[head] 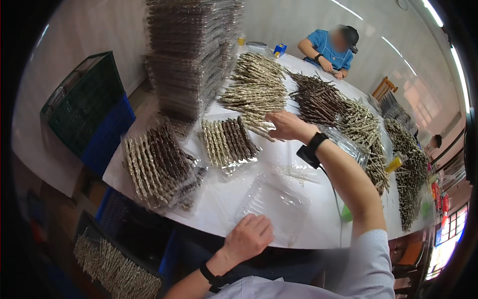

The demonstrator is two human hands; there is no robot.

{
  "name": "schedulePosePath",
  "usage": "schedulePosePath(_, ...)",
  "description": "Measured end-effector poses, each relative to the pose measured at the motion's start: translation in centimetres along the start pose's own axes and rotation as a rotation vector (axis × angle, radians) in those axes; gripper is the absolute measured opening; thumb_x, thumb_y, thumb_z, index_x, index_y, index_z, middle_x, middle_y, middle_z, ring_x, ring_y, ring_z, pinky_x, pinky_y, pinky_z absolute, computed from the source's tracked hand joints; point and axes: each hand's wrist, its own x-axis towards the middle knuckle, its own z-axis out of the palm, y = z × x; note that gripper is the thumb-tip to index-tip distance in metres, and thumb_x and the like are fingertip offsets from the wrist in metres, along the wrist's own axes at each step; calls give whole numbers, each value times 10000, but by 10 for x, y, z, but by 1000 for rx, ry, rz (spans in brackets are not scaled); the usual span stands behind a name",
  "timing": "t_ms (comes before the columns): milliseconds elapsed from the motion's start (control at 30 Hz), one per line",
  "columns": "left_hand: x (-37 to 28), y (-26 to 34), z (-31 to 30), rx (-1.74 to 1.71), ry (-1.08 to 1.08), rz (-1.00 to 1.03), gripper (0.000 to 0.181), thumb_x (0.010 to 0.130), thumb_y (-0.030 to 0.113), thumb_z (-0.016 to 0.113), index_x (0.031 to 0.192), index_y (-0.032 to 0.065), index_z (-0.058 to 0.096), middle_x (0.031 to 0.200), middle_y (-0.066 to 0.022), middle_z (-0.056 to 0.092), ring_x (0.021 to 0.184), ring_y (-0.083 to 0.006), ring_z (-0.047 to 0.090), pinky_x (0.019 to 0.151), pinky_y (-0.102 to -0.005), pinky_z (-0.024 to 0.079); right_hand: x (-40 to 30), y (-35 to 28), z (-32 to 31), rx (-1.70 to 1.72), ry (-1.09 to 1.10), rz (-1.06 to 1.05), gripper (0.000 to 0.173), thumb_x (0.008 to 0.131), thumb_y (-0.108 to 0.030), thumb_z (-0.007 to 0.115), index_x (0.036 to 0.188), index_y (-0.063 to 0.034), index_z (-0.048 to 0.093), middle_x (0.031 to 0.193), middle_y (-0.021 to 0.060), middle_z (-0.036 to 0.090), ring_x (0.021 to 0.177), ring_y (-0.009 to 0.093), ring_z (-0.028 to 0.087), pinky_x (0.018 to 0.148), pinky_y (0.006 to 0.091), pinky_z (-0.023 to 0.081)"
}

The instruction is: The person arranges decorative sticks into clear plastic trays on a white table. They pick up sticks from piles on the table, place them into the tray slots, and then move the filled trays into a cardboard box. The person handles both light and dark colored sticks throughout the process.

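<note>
Before me on the white table lies a clear plastic tray (274,203) with moulded grooves and no sticks in it. My left hand (249,235) is at its near left edge, fingers together and bent; whether they pinch the rim is hidden. My right hand (291,125) reaches across to the near end of a heap of pale twisted sticks (257,89). Its fingertips are over the sticks, and I cannot tell if it grips one. Left of that hand sits a filled tray (228,142) with pale and dark brown sticks in rows. More filled trays (157,164) overlap at the left edge.
A tall stack of filled trays (179,67) stands at the back left. Dark sticks (317,99) and more pale sticks (358,121) lie rightward. A cable (336,194) runs by my right arm. A crate of sticks (115,265) is below left. A co-worker (328,52) sits opposite.
</note>
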Motion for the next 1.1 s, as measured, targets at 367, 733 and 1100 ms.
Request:
schedulePosePath(367,-2,-3,5,19,83,8,299,825,252,733,1020,34,670,1085,-100,680,1052,-246,643,902,-372,495,37,10,66,-149,-62,143,259,806,-168,644,993,-3,576,905,204,688,902,375,685,789,454,559)
schedulePosePath(733,-2,-3,5,42,50,-14,290,834,252,722,1022,35,676,1085,-101,685,1041,-243,650,901,-368,495,50,-14,37,-50,48,314,109,833,-121,595,921,-56,601,859,183,685,820,395,684,713,512,542)
schedulePosePath(1100,-4,-3,6,34,80,-16,276,834,248,716,1002,32,687,1064,-89,693,1047,-234,654,902,-354,497,78,-1,67,-147,195,191,100,847,-114,580,857,-70,670,949,132,663,808,345,700,687,465,568)
